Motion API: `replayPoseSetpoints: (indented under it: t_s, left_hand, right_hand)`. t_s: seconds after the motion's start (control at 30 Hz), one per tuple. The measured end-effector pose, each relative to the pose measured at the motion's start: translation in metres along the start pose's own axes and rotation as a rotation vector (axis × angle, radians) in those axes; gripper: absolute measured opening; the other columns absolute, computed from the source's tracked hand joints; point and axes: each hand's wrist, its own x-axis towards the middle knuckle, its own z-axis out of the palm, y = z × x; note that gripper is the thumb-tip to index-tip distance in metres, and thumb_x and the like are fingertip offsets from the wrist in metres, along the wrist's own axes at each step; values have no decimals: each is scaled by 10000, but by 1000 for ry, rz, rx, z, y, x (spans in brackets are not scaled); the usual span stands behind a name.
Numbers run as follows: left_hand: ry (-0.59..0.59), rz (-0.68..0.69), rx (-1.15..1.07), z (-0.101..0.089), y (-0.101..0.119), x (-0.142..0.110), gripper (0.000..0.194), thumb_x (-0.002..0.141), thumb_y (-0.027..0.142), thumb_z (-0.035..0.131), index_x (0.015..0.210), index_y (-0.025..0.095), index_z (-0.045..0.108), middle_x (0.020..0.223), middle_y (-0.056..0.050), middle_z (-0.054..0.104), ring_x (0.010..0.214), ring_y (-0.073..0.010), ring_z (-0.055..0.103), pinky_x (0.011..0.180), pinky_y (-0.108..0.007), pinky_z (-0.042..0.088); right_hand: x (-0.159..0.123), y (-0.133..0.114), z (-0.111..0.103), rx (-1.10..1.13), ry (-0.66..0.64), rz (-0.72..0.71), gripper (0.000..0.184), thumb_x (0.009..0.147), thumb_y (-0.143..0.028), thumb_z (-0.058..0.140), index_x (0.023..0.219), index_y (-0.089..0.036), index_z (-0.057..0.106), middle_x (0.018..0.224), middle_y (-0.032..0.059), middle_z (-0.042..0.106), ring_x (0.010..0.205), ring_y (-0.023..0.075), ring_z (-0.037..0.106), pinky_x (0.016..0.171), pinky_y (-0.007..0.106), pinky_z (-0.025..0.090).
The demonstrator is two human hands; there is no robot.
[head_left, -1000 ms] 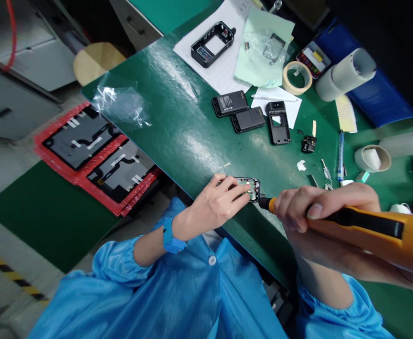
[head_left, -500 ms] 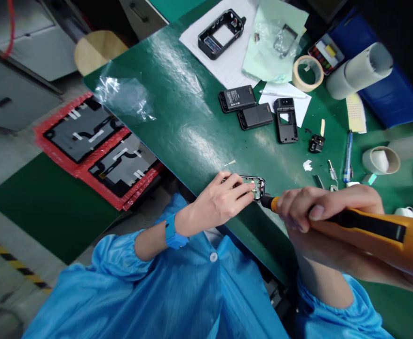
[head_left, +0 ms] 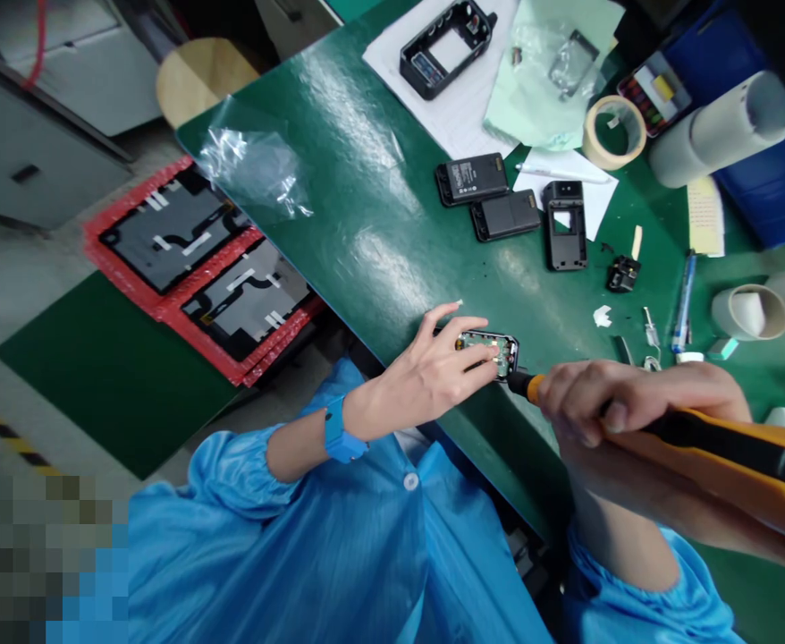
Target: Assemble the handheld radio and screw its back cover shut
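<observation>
My left hand (head_left: 443, 362) presses down on a small black device housing with an exposed circuit board (head_left: 493, 347), near the front edge of the green table (head_left: 366, 233). Its fingers lie over the housing's left part and hold it in place. My right hand (head_left: 627, 402) is wrapped round an orange electric screwdriver (head_left: 721, 447). The driver's black tip touches the housing's right end. A blue wrist strap (head_left: 339, 434) sits on my left wrist.
Further back lie two black battery packs (head_left: 490, 195), a black frame part (head_left: 565, 225), a larger black housing (head_left: 447, 36) on white paper, a tape roll (head_left: 613, 132), a white tube (head_left: 721, 130) and a blue pen (head_left: 684, 300). Red trays (head_left: 198, 268) sit off the table's left.
The view has shifted, so everything sits slightly further right and lower. My left fingers have spread a little over the housing. The screwdriver stays at its right end.
</observation>
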Motion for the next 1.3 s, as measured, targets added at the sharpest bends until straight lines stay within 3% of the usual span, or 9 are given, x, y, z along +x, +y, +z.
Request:
replayPoseSetpoints:
  t_s: [0.1, 0.23, 0.4, 0.5, 0.8, 1.07, 1.17, 1.3]
  left_hand:
    - [-59, 11, -33, -3, -2, 0, 206, 1150, 114, 628, 1203, 231, 790, 1347, -25, 853, 1440, -294, 689, 1315, -600, 444]
    - [-109, 23, -59, -9, -3, 1, 214, 1174, 140, 588, 1236, 198, 784, 1399, -49, 833, 1430, -300, 693, 1244, -531, 510]
    - [-117, 16, -60, -11, -2, 2, 222, 1174, 143, 585, 1250, 194, 787, 1390, -61, 833, 1454, -314, 678, 1157, -481, 524]
    - [-126, 17, -56, -11, -2, 2, 226, 1175, 148, 585, 1262, 195, 788, 1394, -68, 831, 1453, -311, 676, 1132, -473, 523]
    - [-126, 15, -74, -12, -3, 2, 221, 1179, 153, 581, 1249, 185, 789, 1405, -69, 830, 1464, -309, 671, 1139, -473, 525]
    - [-79, 12, -83, -10, -3, 1, 239, 1185, 150, 559, 1240, 166, 791, 1362, -71, 849, 1439, -313, 690, 1123, -476, 537]
    - [-91, 3, -93, -8, -3, 1, 245, 1186, 158, 560, 1256, 172, 794, 1380, -87, 843, 1454, -314, 684, 1136, -483, 534]
    - [-97, -29, -125, -6, -2, 0, 252, 1188, 160, 559, 1266, 176, 798, 1373, -88, 848, 1451, -308, 687, 1136, -476, 540]
  right_hand:
    - [-3, 2, -5, 2, -51, 22, 485, 1001, -607, 873, 722, -227, 759, 506, -35, 507, 431, 142, 486, 535, 336, 448]
    - [-3, 3, -11, 19, -95, 46, 432, 988, -588, 894, 758, -236, 797, 533, -25, 533, 462, 148, 514, 574, 356, 485]
    - [2, -1, -6, -11, -54, 45, 514, 977, -599, 900, 663, -215, 766, 487, -17, 531, 404, 150, 510, 508, 343, 455]
    - [1, 0, -4, -21, -50, 31, 469, 995, -609, 877, 723, -233, 809, 494, -17, 542, 408, 159, 514, 509, 352, 465]
    - [-5, 9, -10, 7, -56, 0, 444, 1026, -623, 835, 793, -245, 843, 508, -15, 542, 414, 164, 519, 503, 363, 479]
    - [2, 12, -9, -10, -46, -56, 540, 1024, -615, 837, 675, -206, 790, 444, -17, 479, 344, 153, 465, 437, 344, 442]
    - [-1, 14, -11, 21, -77, -39, 508, 1023, -625, 837, 733, -209, 821, 480, -25, 489, 364, 140, 457, 449, 334, 430]
    - [-10, 20, -8, 86, 87, -50, 468, 966, -707, 861, 914, -243, 873, 554, -34, 510, 454, 145, 474, 520, 329, 431]
